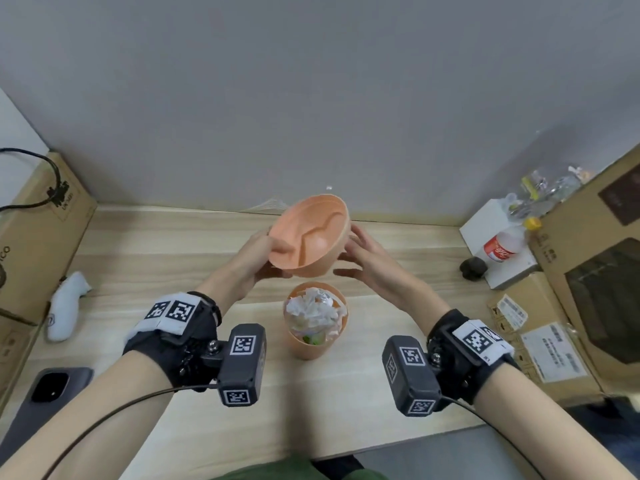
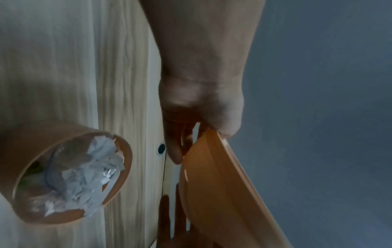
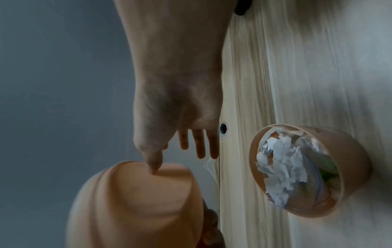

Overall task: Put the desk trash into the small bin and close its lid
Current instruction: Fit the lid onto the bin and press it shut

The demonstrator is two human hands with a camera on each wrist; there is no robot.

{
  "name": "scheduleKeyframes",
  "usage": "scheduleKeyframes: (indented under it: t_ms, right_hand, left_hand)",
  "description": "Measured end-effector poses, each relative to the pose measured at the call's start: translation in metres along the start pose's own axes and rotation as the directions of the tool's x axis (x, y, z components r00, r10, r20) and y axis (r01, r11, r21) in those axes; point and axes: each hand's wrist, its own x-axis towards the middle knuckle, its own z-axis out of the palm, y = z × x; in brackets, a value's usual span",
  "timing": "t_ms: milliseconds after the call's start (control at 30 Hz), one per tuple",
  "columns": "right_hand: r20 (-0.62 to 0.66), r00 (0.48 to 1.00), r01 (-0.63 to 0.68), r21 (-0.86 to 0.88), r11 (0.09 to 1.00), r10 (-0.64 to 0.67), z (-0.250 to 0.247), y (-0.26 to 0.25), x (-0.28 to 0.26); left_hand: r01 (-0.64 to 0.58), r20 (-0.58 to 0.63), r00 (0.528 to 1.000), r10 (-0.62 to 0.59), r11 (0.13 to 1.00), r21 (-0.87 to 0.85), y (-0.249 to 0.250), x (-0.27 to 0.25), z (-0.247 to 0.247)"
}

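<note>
The small orange bin [image 1: 317, 344] stands upright on the desk, stuffed to the rim with crumpled white paper [image 1: 311, 311]. Its orange lid [image 1: 310, 233] is in the air just behind and above the bin, tilted with its hollow inside facing me. My left hand [image 1: 268, 252] grips the lid's left rim, thumb inside and fingers behind. My right hand [image 1: 349, 252] is at the lid's right side with straight, spread fingers. In the left wrist view the left hand [image 2: 200, 142] pinches the lid [image 2: 222, 184] beside the bin [image 2: 70, 167]. In the right wrist view the thumb touches the lid [image 3: 137, 201].
A phone [image 1: 45, 396] and a white object [image 1: 65, 306] lie at the left. Cardboard boxes [image 1: 38, 230] flank the desk on both sides. At the right are a white box [image 1: 485, 220], a bottle [image 1: 502, 247] and a small black object [image 1: 472, 268]. The grey wall is close behind.
</note>
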Motion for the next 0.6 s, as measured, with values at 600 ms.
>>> scheduleKeyframes:
  t_ms: [600]
  right_hand:
    - [-0.023,0.979,0.189,-0.273,0.943,-0.203,-0.010,-0.016,-0.016]
  left_hand:
    - [0.160,0.229,0.964,-0.137,0.984,-0.085,-0.008,-0.007,-0.002]
